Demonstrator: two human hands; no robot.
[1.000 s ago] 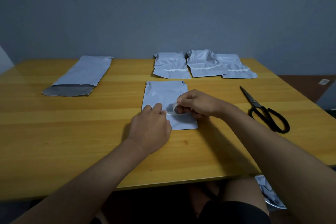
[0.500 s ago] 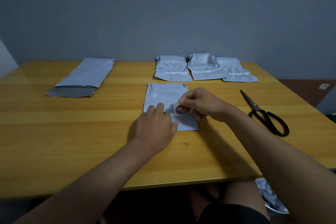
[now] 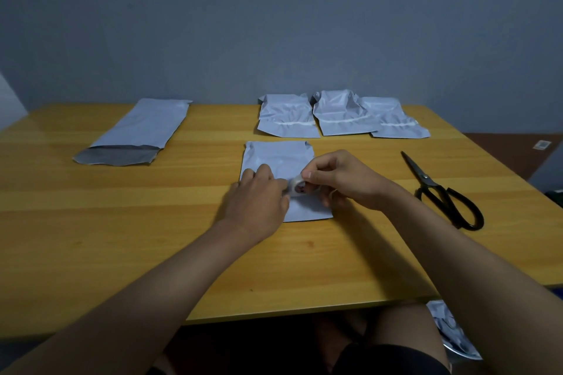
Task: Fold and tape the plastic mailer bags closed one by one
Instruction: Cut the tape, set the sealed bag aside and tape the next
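Wide wooden table (image 3: 91, 237) in yellow-brown planks, filling the view from the near edge to the grey wall (image 3: 274, 24) at the far side.

Long unfolded mailer bag (image 3: 137, 131) at far left, lying flat, dark grey inner flap showing at its near end. Well apart from everything else.

Row of three folded mailer bags (image 3: 341, 116) at the far centre, side by side and overlapping at the edges, each crossed by a pale strip of tape.

Folded mailer bag (image 3: 280, 158) at the table's middle, just near of that row, flat on the wood, partly covered by both hands.

Left hand (image 3: 256, 207) resting on the left half of this bag, fingers extended and pressing flat on the plastic, fingertips touching the tape roll's left side. Gripping nothing, as far as can be seen.

Right hand (image 3: 344, 179) over the bag's right side, thumb and forefinger curled and pinching the tape roll, other fingers bent beneath.

Black scissors (image 3: 441, 192) at right, blades closed and pointing far-left, handles towards the near-right, lying apart from the bags and hands.

More plastic bags (image 3: 447, 332) below the table's near edge at right, only partly visible.

Small clear tape roll (image 3: 298, 187) between the two hands, standing on edge on the middle bag.
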